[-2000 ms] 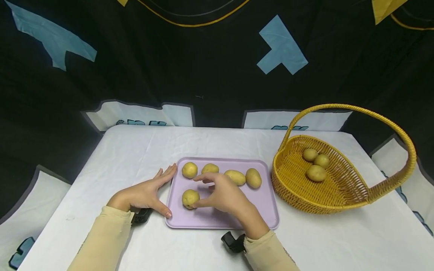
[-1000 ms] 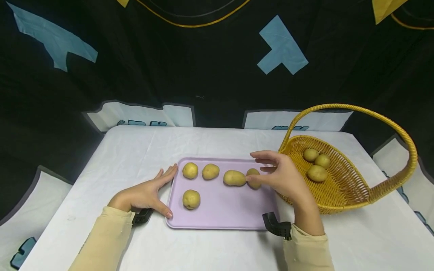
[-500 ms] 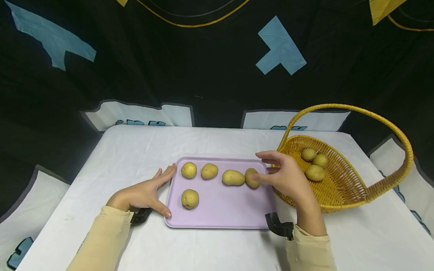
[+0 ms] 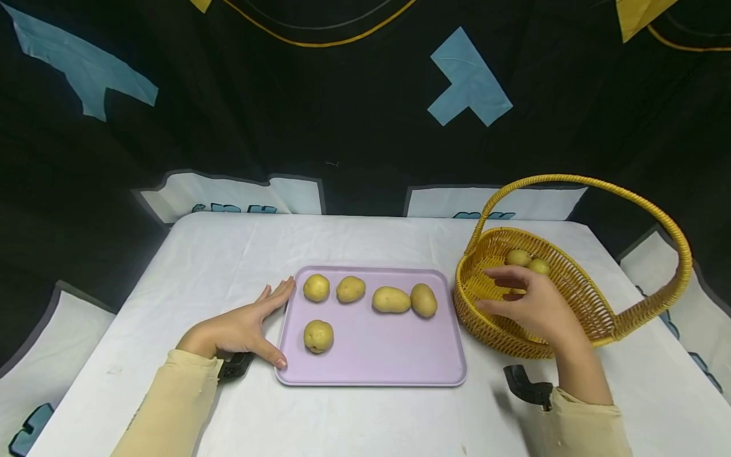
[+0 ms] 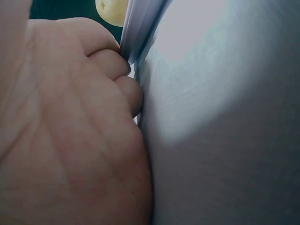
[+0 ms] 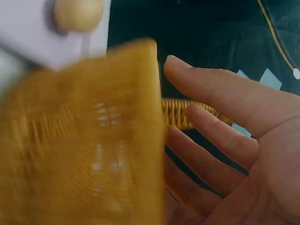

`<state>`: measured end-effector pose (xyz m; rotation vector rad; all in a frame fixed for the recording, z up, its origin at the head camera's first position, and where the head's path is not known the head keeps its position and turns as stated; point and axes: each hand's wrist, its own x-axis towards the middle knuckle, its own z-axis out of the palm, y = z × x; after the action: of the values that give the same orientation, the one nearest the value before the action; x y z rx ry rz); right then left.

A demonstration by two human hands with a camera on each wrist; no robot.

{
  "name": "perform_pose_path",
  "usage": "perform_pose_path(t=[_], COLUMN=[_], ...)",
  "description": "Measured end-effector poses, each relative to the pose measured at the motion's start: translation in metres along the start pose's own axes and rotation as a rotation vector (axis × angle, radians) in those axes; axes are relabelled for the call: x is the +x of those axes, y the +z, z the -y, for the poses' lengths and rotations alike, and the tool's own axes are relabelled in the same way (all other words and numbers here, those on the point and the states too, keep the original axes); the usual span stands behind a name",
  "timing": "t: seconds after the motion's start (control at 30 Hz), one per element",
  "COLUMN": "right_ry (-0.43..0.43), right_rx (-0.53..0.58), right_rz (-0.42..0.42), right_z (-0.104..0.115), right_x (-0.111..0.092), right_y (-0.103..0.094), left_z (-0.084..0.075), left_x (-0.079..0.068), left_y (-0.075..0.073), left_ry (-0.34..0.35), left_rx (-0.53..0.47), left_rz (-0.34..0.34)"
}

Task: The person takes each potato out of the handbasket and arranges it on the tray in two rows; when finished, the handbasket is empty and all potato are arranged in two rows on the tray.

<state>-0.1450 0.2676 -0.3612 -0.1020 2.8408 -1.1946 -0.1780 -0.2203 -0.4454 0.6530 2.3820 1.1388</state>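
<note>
My left hand (image 4: 242,327) rests at the left edge of a lilac tray (image 4: 394,355), fingers spread and thumb touching the rim. In the left wrist view its fingertips (image 5: 133,96) lie against the tray's side. Several potatoes sit on the tray, among them a long potato (image 4: 391,299), an upright one (image 4: 424,300) and a round one (image 4: 318,336) near the front. Above a yellow wicker basket (image 4: 485,329) hovers my right hand (image 4: 539,304), fingers loosely bent with nothing between them. Two potatoes show behind it, one a round potato (image 4: 518,258); it covers part of the basket's inside.
The basket's tall arched handle (image 4: 645,200) rises over the right side. White cloth (image 4: 342,419) covers the table. Behind hangs a dark curtain (image 4: 257,114) with blue shapes. A potato on the tray (image 6: 78,14) appears in the right wrist view, with the basket rim close by, blurred.
My right hand has moved rightward, from the front potato to the rightmost potato on the tray, then over the basket. The tray potatoes keep their places; my left hand stays put.
</note>
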Motion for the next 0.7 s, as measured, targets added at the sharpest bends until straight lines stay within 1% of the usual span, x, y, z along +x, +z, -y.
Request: perform_pose_path(t=[0.07, 0.2, 0.27, 0.33, 0.43, 0.5, 0.57, 0.7], right_ry=[0.011, -0.008, -0.023, -0.028, -0.018, -0.009, -0.016, -0.031], right_rx=[-0.060, -0.174, -0.228, -0.283, -0.337, -0.367, -0.394, -0.442], right_rz=[0.015, 0.067, 0.123, 0.197, 0.310, 0.354, 0.369, 0.374], right_z=[-0.005, -0.012, -0.014, -0.016, -0.019, -0.022, -0.025, -0.031], right_x=[0.001, 0.007, 0.014, 0.020, 0.029, 0.034, 0.038, 0.045], right_y=[-0.012, -0.035, -0.044, -0.051, -0.056, -0.058, -0.059, -0.060], left_z=[0.000, -0.001, -0.001, -0.002, -0.002, -0.001, -0.001, 0.001], left_x=[0.000, 0.000, -0.001, -0.002, -0.003, -0.002, -0.002, 0.001], left_y=[0.000, 0.000, 0.000, 0.000, -0.001, -0.001, -0.001, 0.000], left_ry=[0.001, 0.002, 0.000, -0.003, -0.007, -0.006, -0.003, -0.002], left_rx=[0.000, 0.002, 0.003, 0.004, 0.003, 0.004, 0.003, 0.009], left_rz=[0.002, 0.002, -0.001, -0.003, -0.004, -0.003, 0.000, 0.007])
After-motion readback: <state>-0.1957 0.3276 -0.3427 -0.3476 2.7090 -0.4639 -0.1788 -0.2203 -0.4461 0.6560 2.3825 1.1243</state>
